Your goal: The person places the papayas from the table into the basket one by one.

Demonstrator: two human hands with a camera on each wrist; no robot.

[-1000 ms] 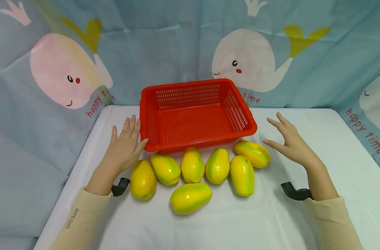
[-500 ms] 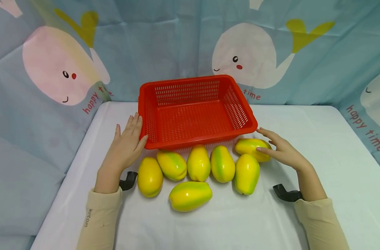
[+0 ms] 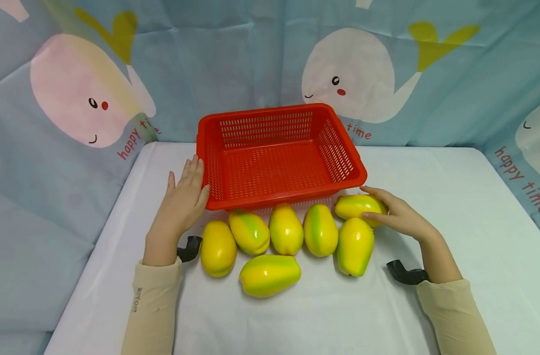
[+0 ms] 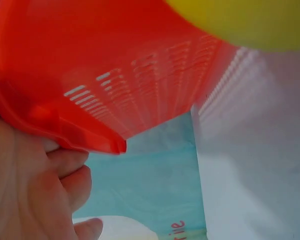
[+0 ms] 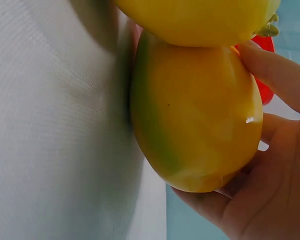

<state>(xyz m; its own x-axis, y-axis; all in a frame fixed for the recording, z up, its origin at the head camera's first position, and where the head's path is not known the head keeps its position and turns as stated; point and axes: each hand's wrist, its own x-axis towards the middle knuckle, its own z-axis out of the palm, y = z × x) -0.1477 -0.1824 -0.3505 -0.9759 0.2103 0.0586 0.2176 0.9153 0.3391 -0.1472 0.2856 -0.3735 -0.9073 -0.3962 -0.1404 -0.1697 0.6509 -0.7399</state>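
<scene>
Far-right fruit (image 3: 354, 203): on its side on the desk (image 3: 323, 315), just outside the front right corner of the red basket (image 3: 274, 198).
Right hand (image 3: 399, 215): grasping that fruit, thumb on the near side, fingers curled round the far side.
Left hand (image 3: 181, 204): released, fingers extended against the basket's left rim.
Skin: glossy and smooth, so probably slippery.
Body: looks firm, likely stiff enough for a steady squeeze; weight cannot be told, though one hand seems sufficient.
Best hold: across the widest part, thumb opposing fingers; a pinch on the tapered end would probably slip.
Neighbour fruit (image 3: 355, 246): touching or just beside it, likely to roll if nudged.
Basket walls: thin and perforated, probably light and slightly flexible; the rim suits steadying.
</scene>
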